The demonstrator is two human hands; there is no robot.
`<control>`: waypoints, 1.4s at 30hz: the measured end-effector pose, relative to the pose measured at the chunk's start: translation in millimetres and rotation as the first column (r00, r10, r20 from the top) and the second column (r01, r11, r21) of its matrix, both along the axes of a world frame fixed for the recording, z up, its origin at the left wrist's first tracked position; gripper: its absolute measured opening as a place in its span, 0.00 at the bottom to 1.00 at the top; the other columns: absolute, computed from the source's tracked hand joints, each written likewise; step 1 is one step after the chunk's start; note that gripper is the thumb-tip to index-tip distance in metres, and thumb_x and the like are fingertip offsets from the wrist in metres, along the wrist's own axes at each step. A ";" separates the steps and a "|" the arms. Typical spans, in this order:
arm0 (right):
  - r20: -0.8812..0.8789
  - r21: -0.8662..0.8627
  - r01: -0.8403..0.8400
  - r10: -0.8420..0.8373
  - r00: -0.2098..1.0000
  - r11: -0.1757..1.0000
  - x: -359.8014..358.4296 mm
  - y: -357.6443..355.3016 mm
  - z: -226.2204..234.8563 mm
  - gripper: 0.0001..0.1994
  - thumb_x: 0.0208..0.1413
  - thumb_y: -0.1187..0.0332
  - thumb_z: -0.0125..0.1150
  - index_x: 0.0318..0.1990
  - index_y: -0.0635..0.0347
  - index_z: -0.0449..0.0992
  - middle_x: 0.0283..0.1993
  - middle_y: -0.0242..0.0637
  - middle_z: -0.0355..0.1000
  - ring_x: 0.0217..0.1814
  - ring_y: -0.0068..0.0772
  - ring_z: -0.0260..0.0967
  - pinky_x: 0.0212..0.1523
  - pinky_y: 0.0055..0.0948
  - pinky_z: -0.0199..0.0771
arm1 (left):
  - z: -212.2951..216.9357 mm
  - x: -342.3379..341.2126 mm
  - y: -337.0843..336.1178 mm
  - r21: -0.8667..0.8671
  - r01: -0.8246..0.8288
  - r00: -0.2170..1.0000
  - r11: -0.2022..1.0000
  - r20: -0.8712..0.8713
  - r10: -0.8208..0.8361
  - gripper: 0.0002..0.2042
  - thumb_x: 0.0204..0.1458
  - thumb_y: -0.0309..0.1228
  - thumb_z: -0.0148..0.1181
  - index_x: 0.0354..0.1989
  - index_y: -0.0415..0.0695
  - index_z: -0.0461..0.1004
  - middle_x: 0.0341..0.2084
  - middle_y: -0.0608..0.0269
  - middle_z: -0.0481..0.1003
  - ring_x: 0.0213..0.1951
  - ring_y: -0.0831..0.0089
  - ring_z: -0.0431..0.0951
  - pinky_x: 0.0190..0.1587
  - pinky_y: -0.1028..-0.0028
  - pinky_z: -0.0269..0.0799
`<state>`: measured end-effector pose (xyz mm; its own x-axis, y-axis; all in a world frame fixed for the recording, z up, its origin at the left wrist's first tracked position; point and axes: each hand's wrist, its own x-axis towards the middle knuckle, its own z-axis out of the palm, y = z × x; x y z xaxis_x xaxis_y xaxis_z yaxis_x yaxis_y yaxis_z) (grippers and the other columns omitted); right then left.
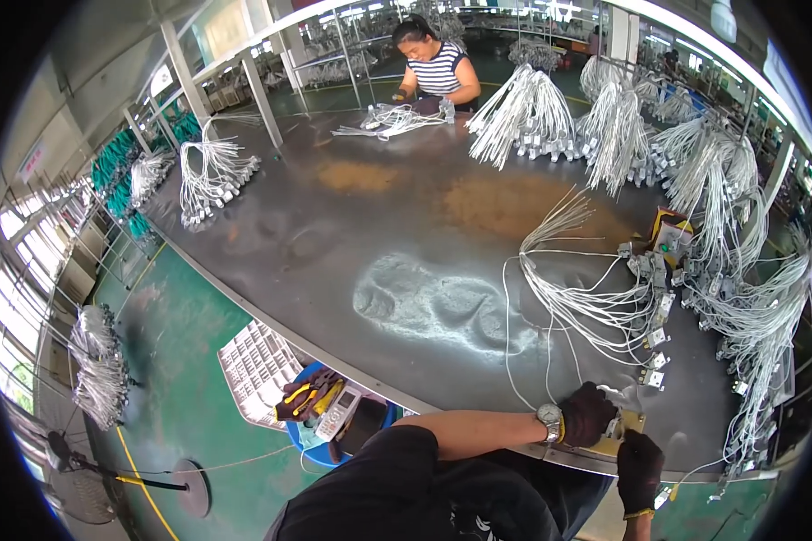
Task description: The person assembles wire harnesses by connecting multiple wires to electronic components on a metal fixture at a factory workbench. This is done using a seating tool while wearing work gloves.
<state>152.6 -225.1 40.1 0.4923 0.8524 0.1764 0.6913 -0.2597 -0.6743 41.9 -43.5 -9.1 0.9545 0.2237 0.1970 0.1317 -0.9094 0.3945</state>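
With both gloved hands (left (589,414), right (641,458)) closed on the yellow jig (624,431) at desk (379,225) edge, white cables (595,307) nearby could be snagged & pulled off.

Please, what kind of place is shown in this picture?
Probably a factory assembly hall: bundles of white cables with connectors cover a large grey metal worktable, and another person works at its far side.

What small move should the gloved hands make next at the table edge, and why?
Probably the left hand should press the small white part down firmly on the yellowish block. That hand already covers the block at the metal table's near edge, while the right hand sits just below it. Whether the part is seated is hidden.
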 end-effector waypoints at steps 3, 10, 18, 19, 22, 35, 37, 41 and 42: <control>-0.099 0.053 0.139 -0.133 0.986 0.989 9.6 0.3 -7.3 0.14 0.56 0.78 0.57 0.50 0.69 0.79 0.38 0.39 0.79 0.38 0.27 0.74 0.42 0.28 0.75 | 2.1 -8.3 -3.2 -0.020 -0.003 1.000 1.000 -0.023 0.002 0.09 0.44 0.36 0.62 0.32 0.46 0.80 0.33 0.56 0.81 0.40 0.56 0.79 0.49 0.60 0.67; -0.182 0.076 0.160 -0.144 0.973 0.984 41.1 9.8 -72.6 0.25 0.51 0.79 0.63 0.60 0.67 0.73 0.41 0.37 0.75 0.37 0.22 0.69 0.41 0.26 0.73 | 25.2 -44.6 8.6 -0.147 0.071 0.995 0.987 0.085 -0.059 0.27 0.45 0.58 0.66 0.33 0.41 0.78 0.30 0.49 0.76 0.41 0.50 0.77 0.49 0.56 0.68; 0.024 0.293 0.224 -0.241 0.970 0.929 82.7 66.3 -111.0 0.27 0.52 0.77 0.60 0.63 0.71 0.69 0.48 0.47 0.77 0.41 0.31 0.72 0.44 0.32 0.75 | 39.9 -77.8 8.0 -0.076 0.079 0.981 0.994 -0.172 -0.091 0.26 0.46 0.56 0.65 0.32 0.40 0.78 0.33 0.47 0.78 0.37 0.48 0.77 0.49 0.54 0.68; 0.024 0.295 0.218 -0.235 0.972 0.930 81.4 70.2 -100.4 0.27 0.52 0.77 0.60 0.63 0.71 0.69 0.48 0.47 0.77 0.41 0.31 0.72 0.44 0.32 0.75 | 35.3 -84.2 5.5 -0.035 0.056 0.992 0.998 -0.115 -0.059 0.23 0.46 0.52 0.65 0.32 0.40 0.78 0.32 0.48 0.78 0.36 0.48 0.77 0.49 0.54 0.69; -0.047 -0.064 0.178 -0.181 0.982 0.982 84.8 72.7 -77.8 0.20 0.52 0.75 0.59 0.54 0.68 0.75 0.42 0.46 0.78 0.40 0.34 0.74 0.44 0.34 0.74 | 17.5 -94.2 13.1 -0.046 0.038 0.999 0.998 -0.007 -0.038 0.18 0.45 0.46 0.63 0.32 0.41 0.78 0.30 0.49 0.78 0.36 0.50 0.77 0.50 0.54 0.69; -0.590 0.210 0.465 -0.268 0.762 0.860 95.8 91.7 -85.3 0.15 0.59 0.72 0.57 0.53 0.63 0.75 0.27 0.29 0.69 0.16 0.21 0.61 0.16 0.26 0.62 | 20.8 -77.3 14.6 -0.039 0.172 0.946 0.984 -0.273 -0.176 0.13 0.48 0.38 0.63 0.36 0.41 0.79 0.29 0.49 0.80 0.35 0.50 0.81 0.44 0.54 0.74; -0.561 0.120 0.239 -0.132 0.817 0.964 100.5 91.4 -74.9 0.15 0.59 0.71 0.59 0.53 0.63 0.76 0.26 0.29 0.70 0.15 0.20 0.60 0.14 0.25 0.61 | 32.3 -83.3 18.7 -0.071 0.188 0.948 0.980 -0.247 -0.200 0.15 0.49 0.41 0.64 0.37 0.40 0.79 0.29 0.48 0.80 0.35 0.48 0.81 0.43 0.53 0.75; -0.707 0.126 0.192 -0.047 0.705 0.973 94.1 72.2 -76.6 0.11 0.61 0.70 0.60 0.49 0.61 0.77 0.26 0.29 0.71 0.16 0.21 0.62 0.15 0.26 0.62 | 48.9 -82.6 13.2 -0.140 0.100 0.956 0.985 -0.262 -0.134 0.21 0.49 0.46 0.66 0.41 0.40 0.79 0.28 0.48 0.80 0.34 0.46 0.82 0.44 0.52 0.77; -0.717 0.100 0.228 -0.089 0.692 0.969 79.4 66.7 -68.7 0.08 0.61 0.70 0.60 0.45 0.62 0.77 0.24 0.28 0.69 0.16 0.19 0.62 0.16 0.24 0.61 | 45.3 -80.0 13.4 -0.151 0.103 0.954 0.983 -0.265 -0.141 0.21 0.49 0.46 0.66 0.41 0.40 0.79 0.28 0.48 0.80 0.34 0.46 0.82 0.44 0.52 0.77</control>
<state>232.0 -158.4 -28.6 0.6556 0.7409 -0.1459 -0.0432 -0.1561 -0.9868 -38.2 -30.1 36.2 0.9892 0.1085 -0.0989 0.1429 -0.8665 0.4783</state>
